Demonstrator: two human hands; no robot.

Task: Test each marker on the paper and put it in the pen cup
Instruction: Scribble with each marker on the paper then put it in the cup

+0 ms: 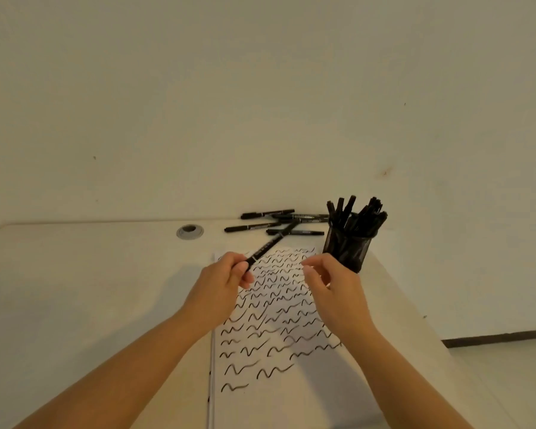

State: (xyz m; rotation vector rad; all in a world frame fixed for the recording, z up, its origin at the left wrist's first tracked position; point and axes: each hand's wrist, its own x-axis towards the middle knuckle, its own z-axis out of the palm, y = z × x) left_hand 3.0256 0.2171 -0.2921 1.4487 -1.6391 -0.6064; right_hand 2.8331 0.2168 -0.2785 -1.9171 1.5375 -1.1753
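Judging by the scribble-covered paper (276,305) and crowded pen cup (348,243), we're well along — several loose markers (260,226) remain; our left hand (220,286) grips one marker (273,243); our right hand (331,283) hangs empty, loosely curled.

A pale tabletop (90,289) carries a white paper (279,351) covered in rows of black squiggles. At the far edge lie several loose black markers (262,226), with a black mesh pen cup (347,246) full of markers just right of them, standing at the paper's far right corner. A round grey cable grommet (189,231) sits in the tabletop left of the markers.
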